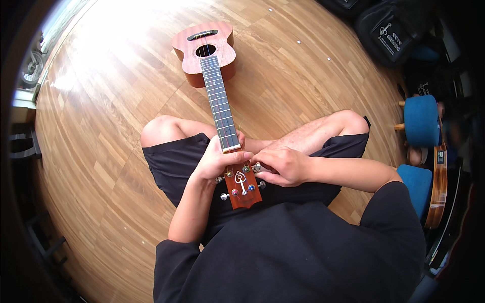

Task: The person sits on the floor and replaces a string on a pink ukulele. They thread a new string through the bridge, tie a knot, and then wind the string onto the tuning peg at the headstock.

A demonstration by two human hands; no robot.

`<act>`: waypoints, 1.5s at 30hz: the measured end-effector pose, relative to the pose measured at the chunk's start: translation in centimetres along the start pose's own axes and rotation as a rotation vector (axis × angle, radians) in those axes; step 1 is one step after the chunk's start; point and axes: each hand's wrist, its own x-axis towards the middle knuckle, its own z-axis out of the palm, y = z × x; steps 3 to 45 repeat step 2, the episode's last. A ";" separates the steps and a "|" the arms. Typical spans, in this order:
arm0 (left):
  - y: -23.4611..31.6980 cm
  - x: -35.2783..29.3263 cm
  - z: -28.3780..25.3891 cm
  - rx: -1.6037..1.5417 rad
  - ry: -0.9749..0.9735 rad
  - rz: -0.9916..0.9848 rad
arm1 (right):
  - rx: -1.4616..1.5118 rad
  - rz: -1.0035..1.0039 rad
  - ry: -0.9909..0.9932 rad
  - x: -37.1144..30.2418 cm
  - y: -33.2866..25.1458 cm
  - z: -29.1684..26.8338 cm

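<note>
A reddish-brown ukulele (pixel 182 53) lies along the middle, its body on the floor ahead of me and its headstock (pixel 245 199) over my lap. My left hand (pixel 214 160) is wrapped round the neck near the nut, its thumb across the top of the headstock. Silver tuning pegs stick out on both sides. On the right side my right hand (pixel 288 166) pinches the upper tuning peg (pixel 257 167) between thumb and fingers. Coloured strings run along the dark fretboard (pixel 219 98) to the bridge (pixel 202 35). A thin loose string end curls beside the neck.
I sit cross-legged on a wooden floor (pixel 116 151). To the right stand blue stools (pixel 422 121), another wooden instrument (pixel 437 187) on its edge and black bags (pixel 391 33). Dark metal frames (pixel 45 237) line the left. Bright light glares at the upper left.
</note>
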 end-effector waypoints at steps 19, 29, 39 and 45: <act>-0.1 -0.1 -0.1 -0.012 -0.006 -0.003 | -0.425 -0.174 -0.100 -0.8 0.1 -0.8; -0.1 -0.1 -0.1 -0.012 -0.006 -0.003 | -0.425 -0.174 -0.100 -0.8 0.1 -0.8; -0.1 -0.1 -0.1 -0.012 -0.006 -0.003 | -0.425 -0.174 -0.100 -0.8 0.1 -0.8; -0.1 -0.1 -0.1 -0.012 -0.006 -0.003 | -0.425 -0.174 -0.100 -0.8 0.1 -0.8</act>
